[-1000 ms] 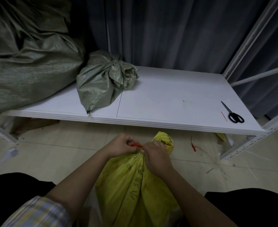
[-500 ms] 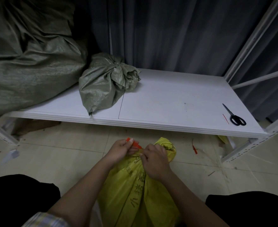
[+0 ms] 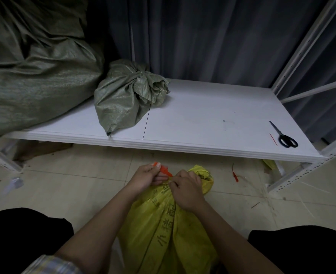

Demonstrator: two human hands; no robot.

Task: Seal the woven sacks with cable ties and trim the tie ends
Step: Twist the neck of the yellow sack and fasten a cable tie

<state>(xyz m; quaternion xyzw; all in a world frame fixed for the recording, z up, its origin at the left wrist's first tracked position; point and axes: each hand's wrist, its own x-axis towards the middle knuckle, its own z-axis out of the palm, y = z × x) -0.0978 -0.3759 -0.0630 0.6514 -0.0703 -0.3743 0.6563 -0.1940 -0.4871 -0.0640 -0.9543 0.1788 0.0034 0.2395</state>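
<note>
The left hand (image 3: 146,176) pinched the orange cable tie (image 3: 164,171) at the gathered neck of the yellow woven sack (image 3: 169,224), which stood on the floor in the near centre. The right hand (image 3: 186,189) gripped that neck. If either grip loosened, the neck could spread and the tie slip. Scissors (image 3: 284,136) lay far right on the shelf (image 3: 202,119).

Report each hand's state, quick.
Left hand: closed, pinching the orange cable tie.
Right hand: closed, gripping the gathered neck of the yellow sack.
</note>
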